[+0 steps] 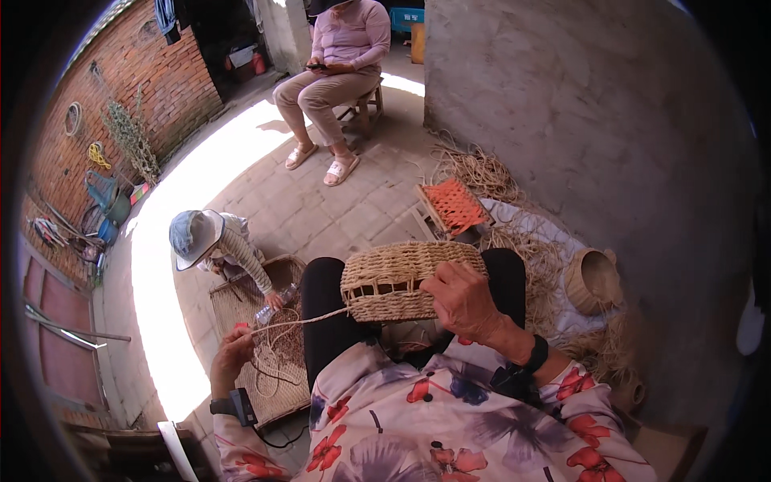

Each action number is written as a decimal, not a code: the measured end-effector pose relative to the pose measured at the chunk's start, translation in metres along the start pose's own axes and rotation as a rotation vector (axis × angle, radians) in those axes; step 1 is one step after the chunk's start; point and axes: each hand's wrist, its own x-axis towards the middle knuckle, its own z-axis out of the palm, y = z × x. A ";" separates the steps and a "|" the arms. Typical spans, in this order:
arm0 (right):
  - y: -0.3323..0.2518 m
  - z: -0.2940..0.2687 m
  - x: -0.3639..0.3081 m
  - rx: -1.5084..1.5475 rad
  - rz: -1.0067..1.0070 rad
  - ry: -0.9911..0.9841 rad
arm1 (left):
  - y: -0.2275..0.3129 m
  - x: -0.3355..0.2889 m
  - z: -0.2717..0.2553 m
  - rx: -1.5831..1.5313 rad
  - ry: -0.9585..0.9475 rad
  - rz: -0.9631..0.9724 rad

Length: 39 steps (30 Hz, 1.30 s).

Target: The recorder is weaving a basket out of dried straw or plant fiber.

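Note:
A woven straw basket (385,265) lies across my knees, with an open slot running along its side between upright strands. My right hand (466,299) grips its right end, the fingers bent at the slot's edge. A straw cord (301,322) runs from the basket's left side, drawn out fairly straight. Its other end is pinched in my left hand (233,353), out to the left beyond my knee. Loose loops of cord hang below that hand, over a flat woven tray (226,309) on the ground.
A person in a hat (210,241) leans over the tray, one hand at a clear plastic bottle (265,315). Another person (345,48) sits on a stool ahead. To the right are an orange-webbed stool (455,206), straw heaps (530,257) and a round basket (593,281) by the wall.

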 end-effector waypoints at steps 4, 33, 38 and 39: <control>0.004 -0.007 0.011 0.096 0.055 0.035 | 0.046 -0.026 0.038 0.269 -0.071 0.073; -0.054 -0.022 0.005 0.663 0.438 -0.141 | 0.047 -0.002 0.255 0.080 -0.409 0.249; -0.053 -0.029 0.013 0.024 0.051 -0.012 | 0.043 0.006 0.263 0.154 -0.335 0.310; -0.051 -0.028 0.013 0.024 0.048 -0.015 | 0.042 0.006 0.264 0.229 -0.323 0.344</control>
